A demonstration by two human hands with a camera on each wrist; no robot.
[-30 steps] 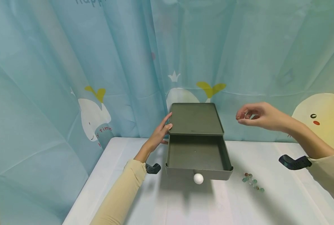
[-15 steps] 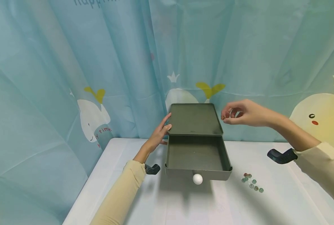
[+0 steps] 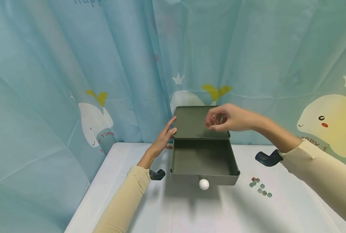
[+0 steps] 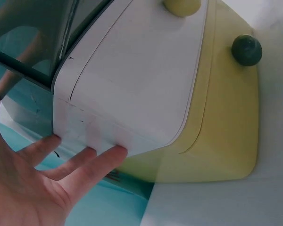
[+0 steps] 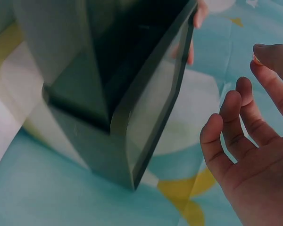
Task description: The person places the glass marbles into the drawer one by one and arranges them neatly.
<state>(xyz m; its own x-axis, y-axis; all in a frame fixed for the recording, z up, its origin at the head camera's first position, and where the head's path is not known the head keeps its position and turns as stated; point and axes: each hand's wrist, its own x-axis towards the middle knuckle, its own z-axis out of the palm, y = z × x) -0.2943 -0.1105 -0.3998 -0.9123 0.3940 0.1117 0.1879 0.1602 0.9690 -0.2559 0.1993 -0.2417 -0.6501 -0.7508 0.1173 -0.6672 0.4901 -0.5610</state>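
Observation:
A small chest of drawers [image 3: 187, 121] stands with its dark green top drawer [image 3: 187, 179] pulled out; a white knob [image 3: 203, 184] sits on that drawer's front. Above the chest's top, my right hand [image 3: 231, 119] pinches a small reddish-brown glass bead [image 3: 208, 126] between thumb and forefinger, the other fingers loosely bent. My left hand [image 3: 160, 142] rests its extended fingertips against the chest's left side. In the left wrist view, those fingers touch beside a white drawer [image 4: 132, 70], with a yellow drawer [image 4: 228, 117] below it. Nothing shows inside the open drawer.
Several green and brown glass beads [image 3: 262, 186] lie on the white tabletop [image 3: 237, 210] to the right of the chest. A light blue curtain [image 3: 126, 64] with printed whales hangs directly behind the table.
My right hand has travelled left with the bead, from beside the chest to above its top. The left hand keeps its place on the side.

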